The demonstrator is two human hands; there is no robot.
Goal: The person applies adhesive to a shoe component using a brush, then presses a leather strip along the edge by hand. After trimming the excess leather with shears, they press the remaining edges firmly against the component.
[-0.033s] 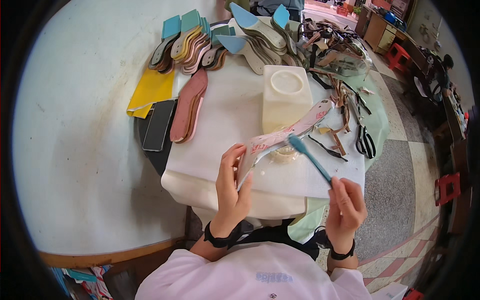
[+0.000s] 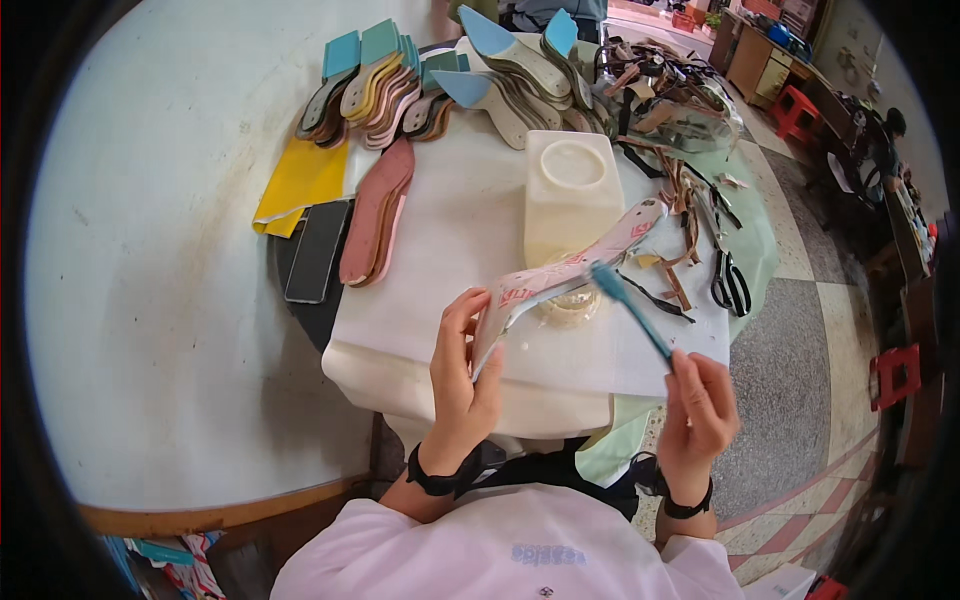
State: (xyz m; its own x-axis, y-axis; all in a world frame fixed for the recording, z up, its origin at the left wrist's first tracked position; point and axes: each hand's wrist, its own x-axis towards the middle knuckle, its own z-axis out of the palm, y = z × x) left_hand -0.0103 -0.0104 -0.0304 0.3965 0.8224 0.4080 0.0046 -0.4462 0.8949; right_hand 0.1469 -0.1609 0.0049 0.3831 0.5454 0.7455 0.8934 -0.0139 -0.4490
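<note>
teal brush (image 2: pixel 638 320) in right hand (image 2: pixel 702 412), printed sole (image 2: pixel 545 283)

White tabletop (image 2: pixel 460 215) bears a container (image 2: pixel 570 200) — pink insoles (image 2: pixel 380 205) too

We are in a workshop, as shown by stacks of sole-shaped pieces (image 2: pixel 520 97), heaped strip offcuts (image 2: pixel 665 95) and black-handled scissors (image 2: pixel 731 280) on our tabletop (image 2: pixel 460 215), with red stools (image 2: pixel 795 113) beyond

tabletop (image 2: pixel 455 215) lane lay open between pink stack (image 2: pixel 374 225) and plastic container (image 2: pixel 572 185), held insole (image 2: pixel 550 280) barred container's front, scraps (image 2: pixel 678 285) and scissors (image 2: pixel 733 287) crowded right, insole piles (image 2: pixel 515 90) lined far edge
</note>
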